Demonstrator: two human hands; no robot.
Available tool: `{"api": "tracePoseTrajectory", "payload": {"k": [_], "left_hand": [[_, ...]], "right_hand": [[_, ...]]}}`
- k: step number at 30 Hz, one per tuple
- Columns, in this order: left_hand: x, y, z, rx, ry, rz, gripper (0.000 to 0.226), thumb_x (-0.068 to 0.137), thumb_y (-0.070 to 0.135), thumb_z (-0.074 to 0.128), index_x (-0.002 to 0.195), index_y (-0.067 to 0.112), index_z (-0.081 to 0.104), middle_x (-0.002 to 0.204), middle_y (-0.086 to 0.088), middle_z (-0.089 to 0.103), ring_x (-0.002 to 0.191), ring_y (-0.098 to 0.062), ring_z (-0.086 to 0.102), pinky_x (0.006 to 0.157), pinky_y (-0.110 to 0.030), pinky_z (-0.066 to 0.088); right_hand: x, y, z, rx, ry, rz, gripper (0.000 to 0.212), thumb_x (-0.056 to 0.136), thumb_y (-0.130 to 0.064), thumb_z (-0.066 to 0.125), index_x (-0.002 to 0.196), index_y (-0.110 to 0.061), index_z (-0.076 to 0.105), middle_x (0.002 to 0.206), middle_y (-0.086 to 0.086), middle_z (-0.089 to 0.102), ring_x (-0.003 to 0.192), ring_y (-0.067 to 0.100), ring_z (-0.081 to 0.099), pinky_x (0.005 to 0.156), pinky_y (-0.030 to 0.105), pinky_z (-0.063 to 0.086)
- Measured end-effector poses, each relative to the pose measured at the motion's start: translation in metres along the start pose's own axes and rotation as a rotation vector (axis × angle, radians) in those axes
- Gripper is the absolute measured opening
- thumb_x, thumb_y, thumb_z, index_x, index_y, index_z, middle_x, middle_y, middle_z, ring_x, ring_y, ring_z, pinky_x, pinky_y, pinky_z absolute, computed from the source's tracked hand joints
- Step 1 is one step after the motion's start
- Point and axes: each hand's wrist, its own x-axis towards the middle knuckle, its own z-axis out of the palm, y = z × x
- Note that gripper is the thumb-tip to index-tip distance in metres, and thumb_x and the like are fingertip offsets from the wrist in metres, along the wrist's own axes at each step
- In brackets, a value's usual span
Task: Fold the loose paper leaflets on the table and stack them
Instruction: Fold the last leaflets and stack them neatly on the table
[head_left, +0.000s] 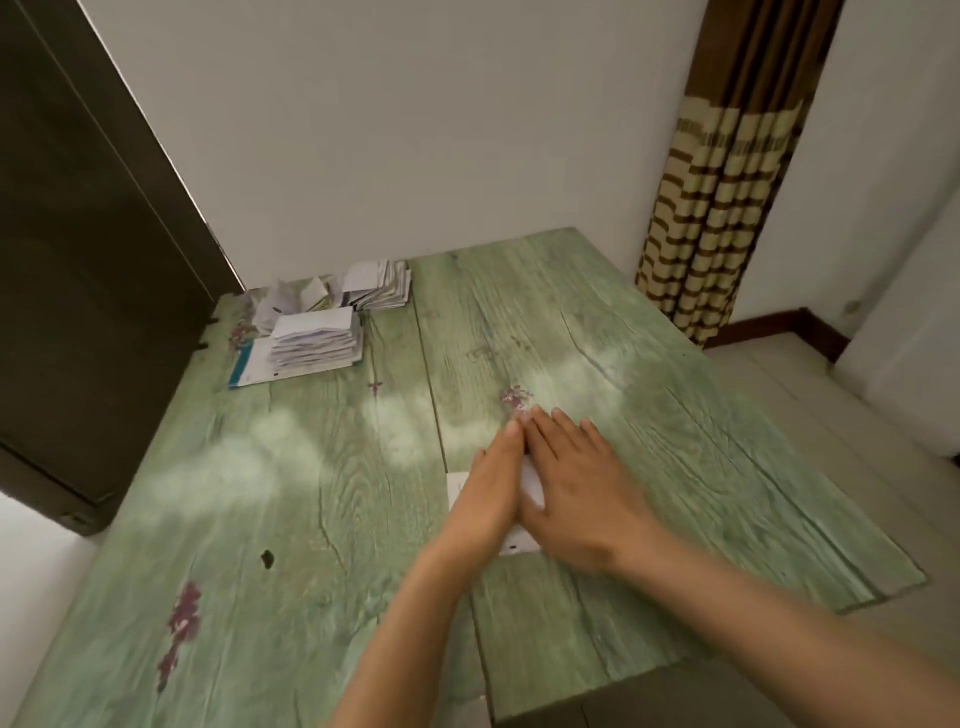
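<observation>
1. Your forearms stretch out over the near edge, and both hands sit side by side. The left hand (493, 483) and right hand (576, 493) have straight fingers and pinch nothing; they just press flat.
2. Right under your palms lies the leaflet (459, 487), almost wholly covered. Only a white strip shows left of the left hand, and a corner shows below your wrists.
3. Watch the table (571, 322): it looks slick. Push unevenly and the paper could skate under your palms, leaving a crooked crease.
4. You can't see the edges beneath your hands, so any misalignment gets pressed in.
5. Lift both hands together and the fold may spring open.
6. Far ahead and left of your left hand sits the folded stack (317, 343), with a second stack (382, 286) and loose sheets (288, 301) beyond it. That's a long carry, and a careless drop could tip the pile.
</observation>
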Motion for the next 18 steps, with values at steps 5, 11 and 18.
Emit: {"api": "tracePoseTrajectory", "payload": {"k": [5, 11, 18], "left_hand": [[-0.009, -0.015, -0.007, 0.607, 0.032, 0.127, 0.046, 0.104, 0.026, 0.017, 0.15, 0.021, 0.017, 0.158, 0.005, 0.014, 0.144, -0.005, 0.007, 0.118, -0.023, 0.002], [-0.02, 0.002, -0.01, 1.043, 0.018, 0.089, 0.048, 0.101, 0.028, 0.033, 0.147, 0.016, 0.029, 0.151, -0.005, 0.031, 0.135, -0.02, 0.031, 0.109, -0.029, 0.025], [0.023, 0.063, -0.019, 1.107, -0.35, -0.286, 0.062, 0.087, 0.024, 0.065, 0.141, 0.011, 0.037, 0.139, -0.005, 0.044, 0.126, -0.026, 0.044, 0.107, -0.034, 0.035]], "right_hand": [[0.003, -0.002, -0.001, -0.011, 0.002, -0.015, 0.093, 0.065, -0.05, -0.022, 0.149, -0.014, -0.012, 0.158, 0.002, -0.016, 0.145, 0.015, -0.016, 0.118, 0.036, -0.011], [-0.003, 0.002, -0.004, 0.054, 0.014, -0.016, 0.061, 0.097, -0.039, 0.001, 0.149, -0.01, -0.011, 0.158, 0.004, -0.016, 0.145, 0.014, -0.016, 0.118, 0.033, -0.012], [0.0, 0.003, -0.001, 0.164, 0.076, -0.07, 0.056, 0.101, -0.032, 0.019, 0.152, -0.012, 0.005, 0.16, 0.003, 0.001, 0.147, 0.014, -0.005, 0.12, 0.033, -0.004]]}}
